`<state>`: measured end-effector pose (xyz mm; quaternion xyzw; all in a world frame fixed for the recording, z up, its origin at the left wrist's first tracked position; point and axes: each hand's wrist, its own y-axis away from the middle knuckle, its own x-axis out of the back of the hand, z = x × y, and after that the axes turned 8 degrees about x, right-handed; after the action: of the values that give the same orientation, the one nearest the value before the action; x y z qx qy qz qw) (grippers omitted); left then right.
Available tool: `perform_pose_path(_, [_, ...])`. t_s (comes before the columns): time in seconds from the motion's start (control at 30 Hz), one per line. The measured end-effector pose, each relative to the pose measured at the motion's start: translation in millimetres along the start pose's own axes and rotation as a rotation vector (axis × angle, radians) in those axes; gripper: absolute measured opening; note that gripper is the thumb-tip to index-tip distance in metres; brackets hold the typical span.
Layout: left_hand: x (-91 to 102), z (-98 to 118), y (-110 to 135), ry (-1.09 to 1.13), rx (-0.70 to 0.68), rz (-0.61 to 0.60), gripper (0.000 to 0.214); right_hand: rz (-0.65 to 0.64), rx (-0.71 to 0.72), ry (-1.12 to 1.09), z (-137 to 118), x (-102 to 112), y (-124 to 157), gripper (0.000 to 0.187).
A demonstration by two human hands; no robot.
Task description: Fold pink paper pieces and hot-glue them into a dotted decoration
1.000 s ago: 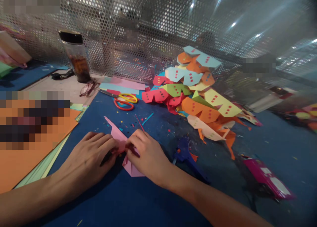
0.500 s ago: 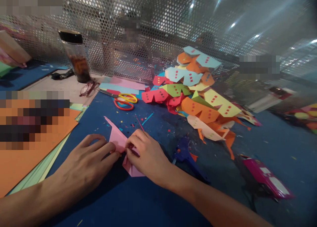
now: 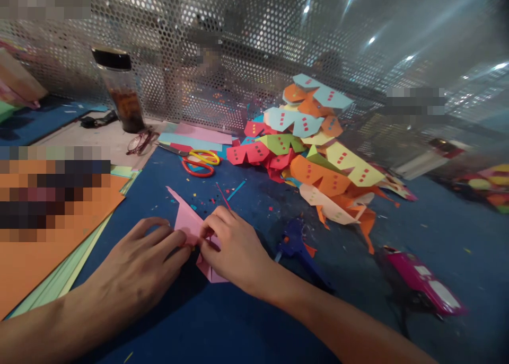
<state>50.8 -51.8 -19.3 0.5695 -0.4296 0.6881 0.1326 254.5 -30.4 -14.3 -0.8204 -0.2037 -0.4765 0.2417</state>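
Observation:
A folded pink paper piece (image 3: pixel 188 221) lies on the blue table between my hands, with a narrow pointed tail reaching up and to the left. My left hand (image 3: pixel 153 258) presses its fingertips on the paper's left side. From the right, my right hand (image 3: pixel 234 250) pinches the paper with thumb and fingers, covering part of it. Pink folded flaps show below the right hand. A blue glue gun (image 3: pixel 296 242) rests to the right of that hand. Scissors (image 3: pixel 201 162) with red and yellow handles lie beyond the paper.
Folded colored paper figures (image 3: pixel 302 123) with small square dots are heaped at the back. Orange paper sheets (image 3: pixel 79 221) are stacked at left. A bottle (image 3: pixel 123 94) of brown liquid and glasses (image 3: pixel 139 141) stand behind. A magenta packet (image 3: pixel 425 279) lies at right, a perforated metal panel (image 3: pixel 167 51) behind.
Both hands keep almost the same place on the pink paper. The view has shifted very slightly.

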Motion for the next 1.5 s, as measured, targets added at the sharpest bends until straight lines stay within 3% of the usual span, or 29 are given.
perform_pose_path(1.0, [-1.9,-0.5,-0.9,0.047,0.019,0.008,0.025,-0.016,-0.068,-0.079,0.5,1.3,-3.3,0.017])
perform_pose_path(1.5, [-6.7,-4.2,0.7,0.053,0.046,-0.073,0.025,-0.001,-0.051,-0.089,3.3,-0.8,-2.5,0.017])
